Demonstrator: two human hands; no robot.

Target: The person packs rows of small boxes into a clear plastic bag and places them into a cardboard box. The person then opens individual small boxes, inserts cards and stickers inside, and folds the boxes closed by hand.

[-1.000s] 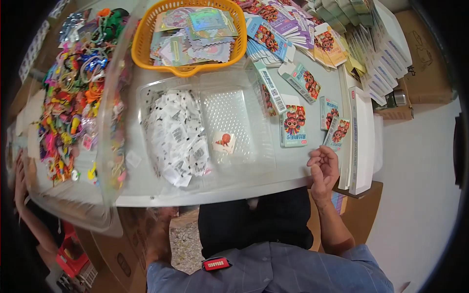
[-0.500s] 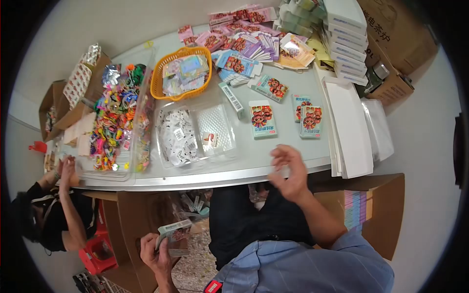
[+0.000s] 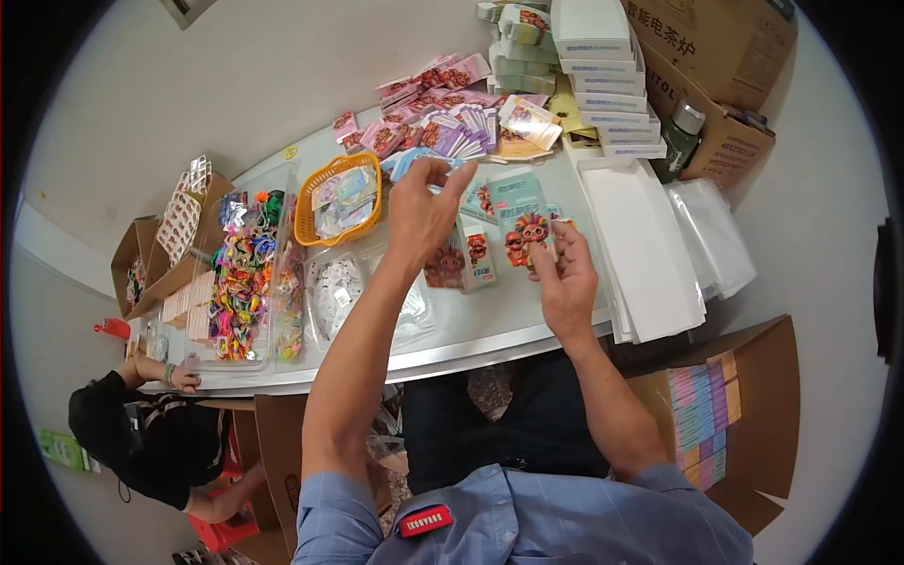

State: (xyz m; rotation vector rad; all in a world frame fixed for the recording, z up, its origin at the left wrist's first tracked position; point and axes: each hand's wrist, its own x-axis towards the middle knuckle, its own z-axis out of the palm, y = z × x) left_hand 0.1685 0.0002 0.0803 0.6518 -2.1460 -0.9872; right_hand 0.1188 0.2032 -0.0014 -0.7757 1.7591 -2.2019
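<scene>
My right hand point(image 3: 568, 292) grips the lower edge of a teal small cardboard box point(image 3: 520, 202) with cartoon characters, raised over the table. My left hand point(image 3: 421, 218) is over the table, thumb and fingers apart. Just below and right of it, a similar box point(image 3: 446, 266) looks smeared by motion; I cannot tell whether it touches the hand. Another teal box point(image 3: 479, 252) stands beside that one. Behind the raised box, more teal boxes point(image 3: 477, 200) lie partly hidden.
A yellow basket point(image 3: 299, 224) of packets and a clear bin of colourful trinkets point(image 3: 243, 306) stand left. White trays point(image 3: 636, 250) stack at right. Pink packs point(image 3: 428, 94) lie at the back. A cardboard carton point(image 3: 753, 405) is below right. A co-worker point(image 3: 141, 438) sits at left.
My left hand has risen from below the table edge, where it held small boxes, to above the table. My right hand has moved forward and taken hold of a teal box.
</scene>
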